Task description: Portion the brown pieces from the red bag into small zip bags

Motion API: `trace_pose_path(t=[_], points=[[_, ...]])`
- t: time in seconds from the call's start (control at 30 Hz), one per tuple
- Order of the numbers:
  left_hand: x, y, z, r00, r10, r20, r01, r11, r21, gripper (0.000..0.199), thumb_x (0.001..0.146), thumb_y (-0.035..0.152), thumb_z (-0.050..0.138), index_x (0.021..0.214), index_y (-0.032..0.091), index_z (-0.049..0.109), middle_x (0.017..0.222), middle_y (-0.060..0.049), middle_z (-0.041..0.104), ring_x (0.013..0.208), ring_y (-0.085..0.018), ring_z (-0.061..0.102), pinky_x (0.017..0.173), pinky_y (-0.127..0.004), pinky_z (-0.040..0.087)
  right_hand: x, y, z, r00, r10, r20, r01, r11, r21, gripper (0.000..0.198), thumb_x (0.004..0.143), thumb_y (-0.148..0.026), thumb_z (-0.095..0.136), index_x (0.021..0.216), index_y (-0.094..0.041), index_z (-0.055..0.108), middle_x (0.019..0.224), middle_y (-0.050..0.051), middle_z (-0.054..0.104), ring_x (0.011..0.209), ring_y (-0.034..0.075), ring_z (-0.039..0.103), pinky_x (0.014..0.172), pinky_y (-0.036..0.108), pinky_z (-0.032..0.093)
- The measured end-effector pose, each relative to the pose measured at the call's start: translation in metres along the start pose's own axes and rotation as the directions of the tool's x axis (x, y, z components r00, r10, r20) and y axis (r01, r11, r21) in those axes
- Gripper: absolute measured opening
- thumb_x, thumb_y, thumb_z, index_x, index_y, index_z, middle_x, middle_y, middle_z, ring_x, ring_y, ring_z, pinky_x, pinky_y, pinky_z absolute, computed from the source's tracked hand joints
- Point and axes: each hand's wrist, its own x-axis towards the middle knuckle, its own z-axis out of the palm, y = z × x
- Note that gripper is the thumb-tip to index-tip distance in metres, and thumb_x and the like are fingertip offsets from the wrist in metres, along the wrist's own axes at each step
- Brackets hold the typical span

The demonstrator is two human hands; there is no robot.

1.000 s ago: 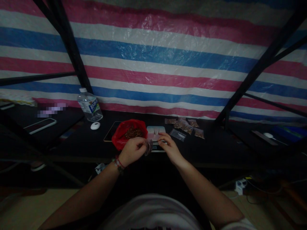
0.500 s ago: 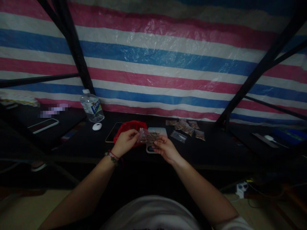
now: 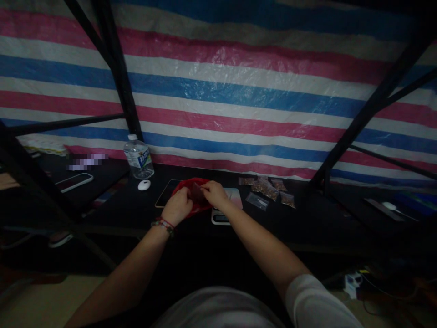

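Over a red plastic bag [image 3: 201, 210], both hands hold a small clear zip bag [image 3: 197, 192] between them. My left hand [image 3: 178, 206], with bracelets at the wrist, pinches its left side. At the other side, the fingers of my right hand [image 3: 215, 193] are closed on it. The zip bag looks reddish against the red plastic, and its contents are hard to make out. Partly under my right forearm sits a digital scale [image 3: 234, 197]. Right of the scale lie a flat clear zip bag [image 3: 257, 201] and several filled zip bags [image 3: 266, 187] with brown bits inside.
A dark tablet or phone [image 3: 165, 195] lies left of the red bag. Behind it stand a large plastic bottle [image 3: 139, 157] and a white oval object [image 3: 144, 185]. Black metal posts [image 3: 124, 98] frame the black table; a striped plastic sheet [image 3: 225, 98] hangs behind.
The hands have moved the zip bag left, from above the scale to over the red bag. My right hand has shifted left and the scale's display shows more. The camera view has shifted slightly.
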Motion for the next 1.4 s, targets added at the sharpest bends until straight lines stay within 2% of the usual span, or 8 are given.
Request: trace_pose_path(t=[0.17, 0.33, 0.73, 0.8, 0.9, 1.03, 1.2, 1.4], points=[[-0.008, 0.002, 0.0, 0.98, 0.032, 0.194, -0.043, 0.998, 0.053, 0.023, 0.074, 0.032, 0.057, 0.09, 0.018, 0.066, 0.092, -0.011, 0.068, 0.085, -0.023, 0.064, 0.074, -0.029, 0.047, 0.009, -0.001, 0.001, 0.999, 0.012, -0.039, -0.013, 0.999, -0.031, 0.021, 0.082, -0.019, 0.052, 0.087, -0.019, 0.073, 0.093, 0.007, 0.07, 0.091, 0.02, 0.061, 0.083, 0.029, 0.044], [-0.011, 0.001, 0.004, 0.971, 0.033, 0.237, -0.071, 0.986, 0.151, 0.018, 0.077, 0.027, 0.054, 0.082, 0.019, 0.069, 0.087, -0.012, 0.069, 0.08, -0.024, 0.065, 0.072, -0.031, 0.046, 0.009, 0.002, 0.002, 0.991, 0.071, -0.111, -0.061, 0.994, 0.088, 0.024, 0.084, -0.02, 0.049, 0.094, -0.019, 0.071, 0.099, 0.007, 0.069, 0.096, 0.019, 0.061, 0.088, 0.03, 0.043], [-0.016, 0.016, 0.002, 0.955, 0.111, 0.275, -0.125, 0.992, 0.032, 0.028, 0.08, 0.039, 0.052, 0.075, 0.018, 0.069, 0.075, -0.01, 0.069, 0.07, -0.022, 0.063, 0.064, -0.027, 0.042, 0.002, -0.001, 0.004, 0.977, 0.17, -0.13, -0.116, 0.932, 0.343, 0.018, 0.08, -0.024, 0.052, 0.087, -0.019, 0.069, 0.094, 0.005, 0.069, 0.091, 0.019, 0.063, 0.087, 0.032, 0.046], [-0.016, 0.019, -0.001, 0.966, 0.085, 0.245, -0.091, 0.996, 0.015, 0.038, 0.08, 0.049, 0.05, 0.074, 0.017, 0.069, 0.073, -0.01, 0.068, 0.067, -0.022, 0.063, 0.061, -0.027, 0.041, 0.001, -0.001, -0.001, 0.95, 0.294, -0.108, -0.19, 0.815, 0.547, 0.018, 0.08, -0.027, 0.052, 0.088, -0.018, 0.066, 0.093, 0.005, 0.068, 0.086, 0.018, 0.063, 0.083, 0.033, 0.049], [-0.014, 0.022, -0.008, 0.988, 0.042, 0.15, -0.027, 0.994, -0.103, 0.048, 0.079, 0.059, 0.048, 0.087, 0.016, 0.069, 0.075, -0.009, 0.069, 0.067, -0.022, 0.064, 0.06, -0.027, 0.042, -0.008, -0.005, -0.011, 0.879, 0.475, -0.031, -0.228, 0.477, 0.849, 0.018, 0.078, -0.033, 0.055, 0.088, -0.019, 0.059, 0.089, 0.004, 0.064, 0.079, 0.015, 0.064, 0.075, 0.031, 0.053], [-0.011, 0.026, -0.012, 0.998, 0.068, -0.003, -0.066, 0.947, -0.314, 0.049, 0.078, 0.055, 0.052, 0.11, 0.018, 0.063, 0.092, -0.007, 0.07, 0.079, -0.021, 0.065, 0.069, -0.027, 0.046, -0.035, -0.011, -0.027, 0.88, 0.467, 0.092, -0.205, 0.197, 0.959, 0.025, 0.067, -0.032, 0.068, 0.085, -0.02, 0.054, 0.077, -0.002, 0.061, 0.07, 0.012, 0.063, 0.066, 0.026, 0.054], [-0.018, 0.035, -0.005, 0.975, 0.147, 0.165, -0.048, 0.87, -0.491, 0.039, 0.081, 0.049, 0.05, 0.084, 0.014, 0.067, 0.075, -0.006, 0.07, 0.068, -0.018, 0.064, 0.062, -0.026, 0.047, -0.07, -0.009, -0.043, 0.92, 0.381, 0.091, -0.24, 0.364, 0.9, 0.03, 0.063, -0.033, 0.072, 0.086, -0.022, 0.056, 0.068, -0.004, 0.062, 0.056, 0.011, 0.057, 0.046, 0.019, 0.043], [-0.029, 0.051, 0.0, 0.94, 0.221, 0.26, -0.064, 0.863, -0.501, 0.035, 0.084, 0.044, 0.047, 0.081, 0.016, 0.067, 0.068, -0.002, 0.068, 0.06, -0.015, 0.063, 0.057, -0.022, 0.045, -0.092, 0.042, -0.073, 0.921, 0.383, -0.07, -0.202, 0.623, 0.756, 0.026, 0.063, -0.034, 0.072, 0.08, -0.018, 0.062, 0.07, -0.001, 0.064, 0.059, 0.012, 0.057, 0.057, 0.023, 0.043]])
